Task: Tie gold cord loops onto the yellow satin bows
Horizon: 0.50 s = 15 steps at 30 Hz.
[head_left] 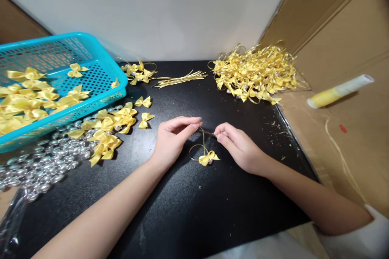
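Observation:
My left hand (174, 136) and my right hand (237, 145) meet over the middle of a black mat (188, 210). Both pinch the ends of a thin gold cord (204, 137) between thumb and fingers. The cord hangs down in a small loop, and a yellow ribbon bow (208, 158) dangles on it just above the mat, between my wrists.
A turquoise basket (100, 89) of yellow bows sits at far left. Loose bows (112, 123) and silver beads (45, 164) lie beside it. Cut gold cords (179, 79) lie at the back, finished bows (255, 73) are piled at back right. A yellow-white tube (338, 91) rests on cardboard.

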Available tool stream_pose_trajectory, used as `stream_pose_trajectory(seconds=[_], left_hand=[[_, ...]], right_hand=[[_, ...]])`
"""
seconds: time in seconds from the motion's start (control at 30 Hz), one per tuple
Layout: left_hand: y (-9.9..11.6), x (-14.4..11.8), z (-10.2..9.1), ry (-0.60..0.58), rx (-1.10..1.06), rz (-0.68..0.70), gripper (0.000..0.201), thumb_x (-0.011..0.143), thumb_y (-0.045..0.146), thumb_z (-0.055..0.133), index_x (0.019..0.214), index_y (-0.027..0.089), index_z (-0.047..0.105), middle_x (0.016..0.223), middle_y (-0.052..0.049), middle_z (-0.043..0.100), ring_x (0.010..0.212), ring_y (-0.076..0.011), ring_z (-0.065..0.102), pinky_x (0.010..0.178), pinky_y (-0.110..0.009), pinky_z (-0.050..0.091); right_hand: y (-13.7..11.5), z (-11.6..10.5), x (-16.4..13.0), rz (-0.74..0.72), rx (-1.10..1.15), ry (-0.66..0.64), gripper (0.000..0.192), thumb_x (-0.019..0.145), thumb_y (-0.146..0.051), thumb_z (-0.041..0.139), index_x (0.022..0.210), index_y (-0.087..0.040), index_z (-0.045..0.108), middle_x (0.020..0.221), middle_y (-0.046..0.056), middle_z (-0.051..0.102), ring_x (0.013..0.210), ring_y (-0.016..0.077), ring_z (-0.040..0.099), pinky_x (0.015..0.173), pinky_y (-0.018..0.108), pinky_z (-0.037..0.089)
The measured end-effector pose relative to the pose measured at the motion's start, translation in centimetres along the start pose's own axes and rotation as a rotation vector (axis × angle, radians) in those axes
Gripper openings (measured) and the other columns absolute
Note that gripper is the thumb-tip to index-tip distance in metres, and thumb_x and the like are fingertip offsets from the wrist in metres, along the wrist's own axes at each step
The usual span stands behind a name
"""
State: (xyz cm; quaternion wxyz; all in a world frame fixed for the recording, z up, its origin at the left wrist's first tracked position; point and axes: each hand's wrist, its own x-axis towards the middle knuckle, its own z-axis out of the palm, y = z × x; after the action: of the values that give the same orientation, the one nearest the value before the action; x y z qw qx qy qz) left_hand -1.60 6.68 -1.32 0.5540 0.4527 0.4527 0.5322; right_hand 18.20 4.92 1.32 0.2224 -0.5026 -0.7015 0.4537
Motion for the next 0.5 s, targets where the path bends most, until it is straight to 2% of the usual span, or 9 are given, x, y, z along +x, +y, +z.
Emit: stream_pose_trajectory(seconds=[0.5], left_hand=[[0.04, 0.04, -0.12, -0.005, 0.034, -0.009, 0.009, 0.074, 0.021, 0.078, 0.081, 0.026, 0.080, 0.082, 0.000, 0.079, 0.080, -0.0141, 0.073, 0.079, -0.024, 0.056]], right_hand=[[0.01, -0.23, -0.08, 0.007, -0.042, -0.003, 0.017, 0.097, -0.031, 0.041, 0.089, -0.019, 0.050, 0.062, -0.006, 0.046, 0.057, 0.0104, 0.042, 0.057, 0.025, 0.031]])
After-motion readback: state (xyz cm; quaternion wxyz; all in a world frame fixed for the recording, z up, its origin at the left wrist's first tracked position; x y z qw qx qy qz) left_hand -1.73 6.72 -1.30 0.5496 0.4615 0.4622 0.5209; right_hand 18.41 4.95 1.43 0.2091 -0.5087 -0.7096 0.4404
